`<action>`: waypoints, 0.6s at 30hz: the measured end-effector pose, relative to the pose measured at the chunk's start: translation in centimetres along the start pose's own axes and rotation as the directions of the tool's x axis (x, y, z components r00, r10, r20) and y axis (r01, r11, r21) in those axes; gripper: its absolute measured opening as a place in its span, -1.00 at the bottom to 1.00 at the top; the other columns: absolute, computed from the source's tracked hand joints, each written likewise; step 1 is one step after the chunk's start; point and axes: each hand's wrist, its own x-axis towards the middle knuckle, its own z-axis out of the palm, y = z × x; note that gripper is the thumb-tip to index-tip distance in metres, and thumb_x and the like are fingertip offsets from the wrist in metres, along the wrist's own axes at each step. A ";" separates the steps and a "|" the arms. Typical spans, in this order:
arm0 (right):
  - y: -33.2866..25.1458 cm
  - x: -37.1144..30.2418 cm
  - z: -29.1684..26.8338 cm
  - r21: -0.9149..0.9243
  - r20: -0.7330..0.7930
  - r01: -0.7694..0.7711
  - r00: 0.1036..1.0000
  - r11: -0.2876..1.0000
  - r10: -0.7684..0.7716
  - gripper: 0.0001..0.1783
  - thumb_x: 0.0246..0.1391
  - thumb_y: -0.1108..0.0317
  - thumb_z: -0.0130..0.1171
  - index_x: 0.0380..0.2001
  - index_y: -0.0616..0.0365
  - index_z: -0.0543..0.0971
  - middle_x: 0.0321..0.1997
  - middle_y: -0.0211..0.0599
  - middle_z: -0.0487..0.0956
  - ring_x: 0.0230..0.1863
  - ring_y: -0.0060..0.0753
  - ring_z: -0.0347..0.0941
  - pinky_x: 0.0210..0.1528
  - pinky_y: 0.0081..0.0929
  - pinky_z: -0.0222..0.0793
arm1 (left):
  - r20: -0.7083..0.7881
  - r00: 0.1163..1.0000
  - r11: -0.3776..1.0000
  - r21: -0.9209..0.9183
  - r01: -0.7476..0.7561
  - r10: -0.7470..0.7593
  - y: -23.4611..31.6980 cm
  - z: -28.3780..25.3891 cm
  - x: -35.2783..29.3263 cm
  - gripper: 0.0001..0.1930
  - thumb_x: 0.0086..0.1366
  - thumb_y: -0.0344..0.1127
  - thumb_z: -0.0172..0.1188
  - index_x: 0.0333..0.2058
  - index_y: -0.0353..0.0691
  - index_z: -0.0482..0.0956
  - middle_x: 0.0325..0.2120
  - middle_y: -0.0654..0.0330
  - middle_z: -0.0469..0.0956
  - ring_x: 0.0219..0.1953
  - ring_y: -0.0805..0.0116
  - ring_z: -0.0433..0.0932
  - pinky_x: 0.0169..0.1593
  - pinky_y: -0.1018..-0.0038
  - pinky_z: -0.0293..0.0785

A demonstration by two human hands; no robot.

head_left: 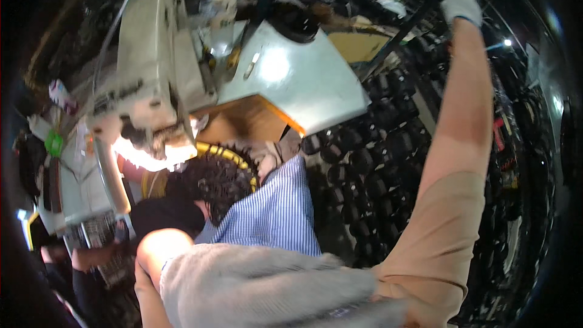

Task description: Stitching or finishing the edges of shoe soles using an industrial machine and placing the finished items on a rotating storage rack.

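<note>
Our right hand (460, 3), gloved in white, reaches far up and away from us, fingers curled shut around the dark rack bar (405, 31), which slants down-left from the grip. Black spools (376, 146) fill the rack below our forearm. Our left hand is out of sight.

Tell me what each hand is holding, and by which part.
The gloved right hand reaches up to the dark rack frame; whether its grip closes on the bar cannot be told. The left hand is out of view.
</note>
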 end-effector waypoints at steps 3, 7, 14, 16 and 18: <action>-2.8 -4.9 -5.5 -0.016 -0.221 0.117 0.968 0.993 -0.118 -0.26 0.16 0.01 0.22 0.37 -0.06 0.31 0.31 -0.01 0.45 0.30 0.11 0.39 0.30 -0.05 0.34 | -0.060 0.998 0.997 0.071 -0.031 0.035 0.0 0.4 -0.9 -0.76 0.37 -0.29 0.21 -0.11 -0.33 0.59 -0.21 -0.03 0.65 -0.13 0.18 0.67 -0.07 0.40 0.62; 4.8 -4.9 -2.2 0.037 0.182 -0.154 0.973 0.987 0.144 -0.26 0.14 -0.05 0.17 0.35 -0.03 0.39 0.35 -0.02 0.44 0.36 0.04 0.34 0.37 -0.11 0.26 | -0.072 0.991 0.993 0.059 -0.105 0.110 -1.7 0.1 -2.4 -0.72 0.37 -0.27 0.22 -0.05 -0.34 0.58 -0.17 -0.03 0.65 -0.10 0.16 0.66 -0.04 0.34 0.61; 8.1 -11.1 -3.8 0.250 -0.674 -0.152 0.682 0.956 0.285 -0.39 0.20 -0.16 0.14 0.15 0.02 0.58 0.18 -0.10 0.56 0.16 -0.08 0.52 0.20 -0.16 0.39 | -0.011 1.000 1.000 0.005 0.002 -0.002 -4.1 1.2 -6.3 -0.63 0.39 -0.24 0.24 0.07 -0.35 0.56 -0.09 -0.02 0.65 -0.05 0.12 0.66 0.01 0.25 0.60; 0.6 -21.3 -12.4 0.465 -0.646 0.042 0.699 0.884 0.306 -0.54 0.15 0.06 0.32 0.02 0.10 0.64 0.05 -0.16 0.63 0.06 -0.16 0.58 0.13 -0.28 0.45 | 0.168 0.918 0.923 -0.081 0.376 -0.359 -7.8 1.7 -11.4 -0.37 0.25 -0.08 0.40 0.17 -0.34 0.49 0.08 -0.01 0.56 0.05 0.08 0.61 0.11 0.26 0.55; -2.8 -30.7 -14.7 0.705 -0.593 0.217 0.703 0.675 0.393 -0.58 0.10 0.26 0.43 -0.03 0.26 0.64 0.00 -0.12 0.67 0.01 -0.21 0.62 0.07 -0.32 0.52 | 0.049 0.770 0.581 -0.627 0.519 -0.636 -9.5 4.3 -15.2 -0.15 0.24 0.07 0.39 0.34 -0.30 0.26 0.29 0.02 0.37 0.33 0.11 0.34 0.37 0.10 0.27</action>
